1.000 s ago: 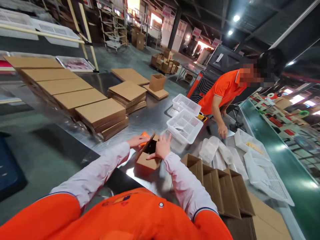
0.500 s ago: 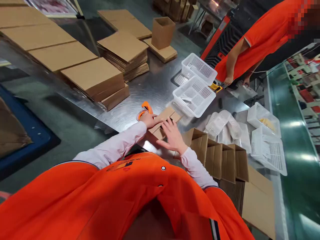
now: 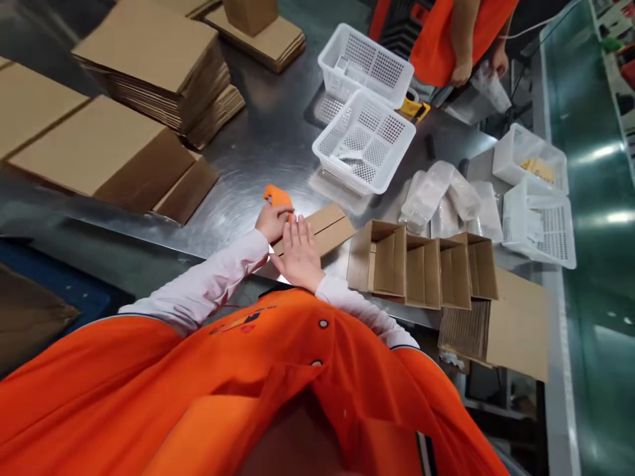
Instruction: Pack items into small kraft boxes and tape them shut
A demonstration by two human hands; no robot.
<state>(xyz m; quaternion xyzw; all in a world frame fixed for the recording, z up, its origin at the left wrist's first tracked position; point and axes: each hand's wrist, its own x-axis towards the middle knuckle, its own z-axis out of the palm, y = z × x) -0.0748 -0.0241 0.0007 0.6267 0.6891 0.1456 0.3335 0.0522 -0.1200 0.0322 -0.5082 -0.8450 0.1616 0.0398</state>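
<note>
Flattened carton (image 3: pixel 320 229) is lying on the steel bench (image 3: pixel 258 152), its long axis running rightward from my right hand (image 3: pixel 297 254), fingers (image 3: pixel 294 230) spreading flat on its near end; my left hand (image 3: pixel 270 223) is gripping an orange-handled tool (image 3: pixel 276 196).

"Can you read any words here?"

"No, nothing can be read."

"What about the orange shirt (image 3: pixel 238 390)?"

"It has a small print on the chest (image 3: pixel 235 322) (red and yellow bits), but it is too small to read."

"And the yellow thing (image 3: pixel 414 109) on the table?"

"That is too small to read too."
</note>
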